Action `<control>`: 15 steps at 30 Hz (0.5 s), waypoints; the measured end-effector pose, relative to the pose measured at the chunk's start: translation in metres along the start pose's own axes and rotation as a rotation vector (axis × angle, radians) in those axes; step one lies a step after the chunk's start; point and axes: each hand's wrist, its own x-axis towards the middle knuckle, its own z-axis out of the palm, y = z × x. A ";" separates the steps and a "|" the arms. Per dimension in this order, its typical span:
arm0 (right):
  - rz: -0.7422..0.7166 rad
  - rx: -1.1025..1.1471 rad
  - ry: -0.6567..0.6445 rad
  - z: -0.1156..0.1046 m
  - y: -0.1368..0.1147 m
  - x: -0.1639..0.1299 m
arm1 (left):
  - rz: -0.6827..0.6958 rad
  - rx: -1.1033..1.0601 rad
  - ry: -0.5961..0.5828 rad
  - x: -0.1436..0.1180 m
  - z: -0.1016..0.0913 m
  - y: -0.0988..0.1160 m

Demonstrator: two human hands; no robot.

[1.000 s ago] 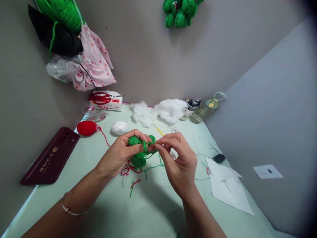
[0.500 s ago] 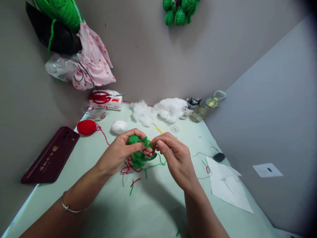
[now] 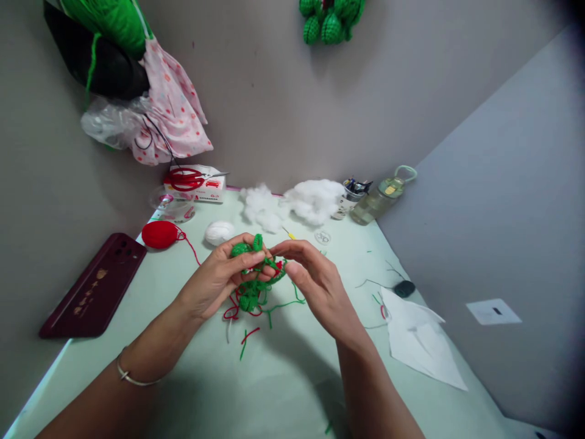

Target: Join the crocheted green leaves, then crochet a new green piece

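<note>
A small green crocheted toy (image 3: pixel 250 297) with red and white parts is pinched in my left hand (image 3: pixel 214 274), between thumb and fingers. One green loop-shaped piece of it stands up above my left thumb. My right hand (image 3: pixel 317 283) is beside the toy on its right, thumb and forefinger apart, fingertips close to it; whether they touch it I cannot tell. Red yarn (image 3: pixel 231 312) and a green yarn tail (image 3: pixel 283 305) trail on the table below. Short green and red snippets (image 3: pixel 250 335) lie nearer to me.
Behind my hands are a yellow-handled crochet hook (image 3: pixel 289 234), white stuffing (image 3: pixel 313 201), a white yarn ball (image 3: pixel 219 233) and a red yarn ball (image 3: pixel 159 234). Scissors (image 3: pixel 185 178) rest on a box. A phone (image 3: pixel 94 286) is at left, white paper (image 3: pixel 420 341) and a bottle (image 3: pixel 379 198) at right.
My right thumb and forefinger have parted from their pinch at the toy. The toy has turned a little in my left hand, and its green loop now points up.
</note>
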 end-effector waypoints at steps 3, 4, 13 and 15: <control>0.012 -0.028 -0.062 0.001 0.002 0.001 | 0.008 0.001 -0.017 0.001 -0.004 -0.001; 0.002 -0.045 -0.068 0.001 0.003 0.001 | 0.006 0.000 -0.022 0.001 -0.005 -0.001; 0.100 0.170 -0.045 0.001 0.016 0.004 | 0.082 0.130 0.115 0.002 -0.002 0.002; 0.144 0.228 -0.022 0.001 0.016 0.005 | 0.088 0.164 0.119 0.001 -0.001 0.003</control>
